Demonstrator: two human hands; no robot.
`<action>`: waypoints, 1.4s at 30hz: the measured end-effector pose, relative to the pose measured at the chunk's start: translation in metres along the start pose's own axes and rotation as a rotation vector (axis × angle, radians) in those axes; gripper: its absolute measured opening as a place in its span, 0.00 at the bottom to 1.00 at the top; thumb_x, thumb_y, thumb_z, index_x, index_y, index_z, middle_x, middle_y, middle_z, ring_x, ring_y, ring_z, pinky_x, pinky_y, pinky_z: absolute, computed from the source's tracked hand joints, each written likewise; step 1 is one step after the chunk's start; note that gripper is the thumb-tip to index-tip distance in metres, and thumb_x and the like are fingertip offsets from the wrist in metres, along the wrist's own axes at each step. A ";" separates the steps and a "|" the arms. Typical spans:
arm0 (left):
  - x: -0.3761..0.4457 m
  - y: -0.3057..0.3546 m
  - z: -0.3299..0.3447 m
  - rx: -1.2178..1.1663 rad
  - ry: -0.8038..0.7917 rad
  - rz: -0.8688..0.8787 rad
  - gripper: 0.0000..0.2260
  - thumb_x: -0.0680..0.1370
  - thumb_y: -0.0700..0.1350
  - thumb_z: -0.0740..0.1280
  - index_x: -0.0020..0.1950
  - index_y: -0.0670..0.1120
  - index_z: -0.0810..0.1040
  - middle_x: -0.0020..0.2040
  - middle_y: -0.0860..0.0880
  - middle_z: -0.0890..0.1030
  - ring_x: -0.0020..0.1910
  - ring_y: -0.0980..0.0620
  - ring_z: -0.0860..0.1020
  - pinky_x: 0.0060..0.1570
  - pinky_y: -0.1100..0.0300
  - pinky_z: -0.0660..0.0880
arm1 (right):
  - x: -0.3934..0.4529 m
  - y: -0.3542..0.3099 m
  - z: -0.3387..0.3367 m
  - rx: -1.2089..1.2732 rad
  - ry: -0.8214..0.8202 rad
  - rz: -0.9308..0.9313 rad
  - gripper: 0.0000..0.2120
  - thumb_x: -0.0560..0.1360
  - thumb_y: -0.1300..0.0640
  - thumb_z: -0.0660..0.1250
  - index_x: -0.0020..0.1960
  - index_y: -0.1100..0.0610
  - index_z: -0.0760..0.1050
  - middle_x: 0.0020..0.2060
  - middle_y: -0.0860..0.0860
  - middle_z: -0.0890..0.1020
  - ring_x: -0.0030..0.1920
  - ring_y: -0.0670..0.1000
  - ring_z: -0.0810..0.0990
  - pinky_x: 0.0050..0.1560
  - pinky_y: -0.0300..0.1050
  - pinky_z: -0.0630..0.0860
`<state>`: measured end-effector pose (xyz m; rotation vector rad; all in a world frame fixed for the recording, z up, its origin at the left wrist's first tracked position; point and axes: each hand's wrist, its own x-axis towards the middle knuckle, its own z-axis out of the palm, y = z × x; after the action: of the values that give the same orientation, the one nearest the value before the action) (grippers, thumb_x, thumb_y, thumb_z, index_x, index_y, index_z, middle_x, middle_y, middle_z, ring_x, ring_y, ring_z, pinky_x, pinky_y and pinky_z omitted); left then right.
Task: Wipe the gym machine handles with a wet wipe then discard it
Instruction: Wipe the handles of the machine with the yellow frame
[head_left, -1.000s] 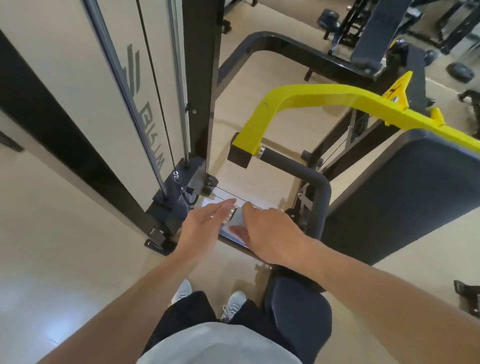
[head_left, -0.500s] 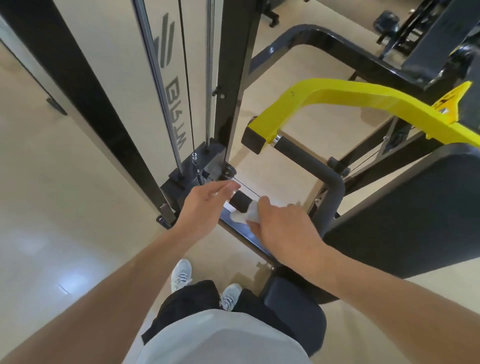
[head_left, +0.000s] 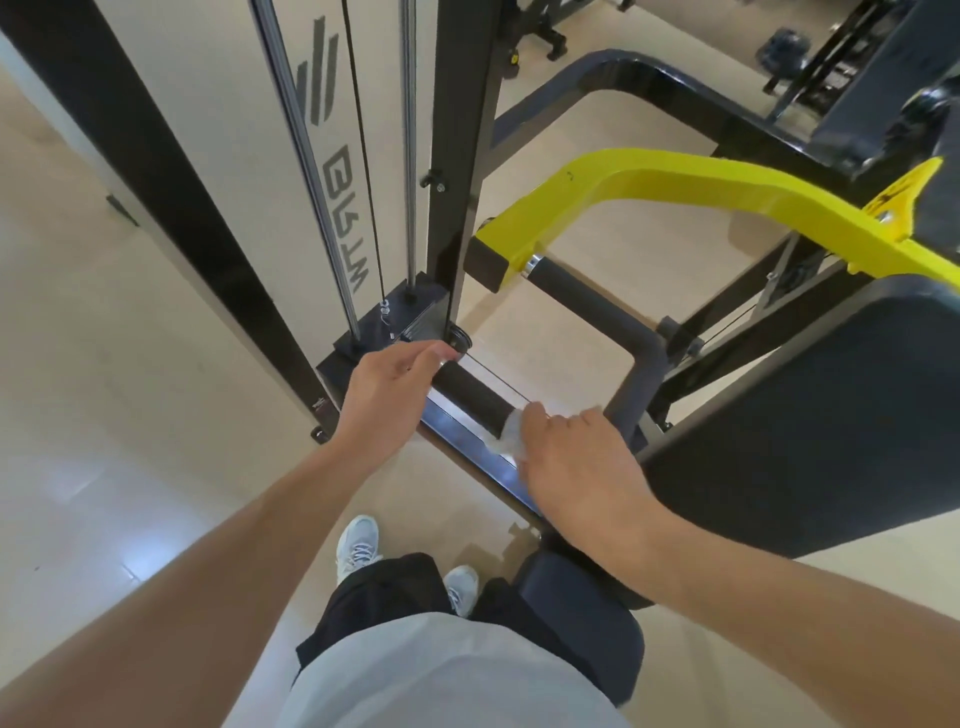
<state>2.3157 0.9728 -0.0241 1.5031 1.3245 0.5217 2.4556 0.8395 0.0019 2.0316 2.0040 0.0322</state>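
Note:
A black padded handle (head_left: 475, 391) runs across the middle of the view, bending up into a second padded grip (head_left: 587, 304) under the yellow arm (head_left: 691, 182). My right hand (head_left: 576, 467) is wrapped around the near handle with a white wet wipe (head_left: 508, 434) bunched under its fingers. My left hand (head_left: 389, 397) holds the handle's left end, fingers curled over its tip beside the machine's black post.
The weight-stack column with chrome guide rods (head_left: 306, 171) stands at left. A dark padded seat back (head_left: 831, 415) fills the right. The black frame tube (head_left: 675, 83) arcs behind. More gym equipment sits at top right. My shoes (head_left: 358, 545) are on the beige floor.
My right hand has slid the wipe rightward along the handle, uncovering more black grip between my hands. My left hand stays on the handle's left end. The camera has tilted up.

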 end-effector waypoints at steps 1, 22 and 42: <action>0.001 0.002 0.001 0.041 0.026 0.013 0.12 0.82 0.49 0.62 0.51 0.53 0.86 0.50 0.56 0.82 0.42 0.65 0.77 0.40 0.70 0.68 | -0.015 0.012 0.004 -0.033 -0.011 -0.037 0.19 0.82 0.51 0.54 0.63 0.64 0.72 0.52 0.61 0.83 0.56 0.62 0.82 0.67 0.56 0.72; 0.034 0.050 0.055 0.709 -0.555 0.468 0.10 0.78 0.62 0.63 0.51 0.60 0.81 0.51 0.62 0.82 0.54 0.57 0.80 0.58 0.49 0.78 | -0.033 -0.004 0.008 1.984 -0.064 1.276 0.11 0.80 0.40 0.62 0.47 0.47 0.72 0.48 0.47 0.79 0.52 0.50 0.83 0.56 0.44 0.78; 0.038 0.045 0.060 0.804 -0.599 0.453 0.14 0.78 0.63 0.58 0.53 0.60 0.79 0.54 0.60 0.83 0.53 0.52 0.80 0.55 0.52 0.77 | 0.023 0.057 0.011 1.689 0.098 1.254 0.23 0.81 0.42 0.60 0.53 0.62 0.80 0.36 0.56 0.83 0.35 0.49 0.86 0.54 0.51 0.80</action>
<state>2.3983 0.9890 -0.0186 2.4008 0.7206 -0.2470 2.5142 0.8610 -0.0002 3.7015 -0.0324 -1.7249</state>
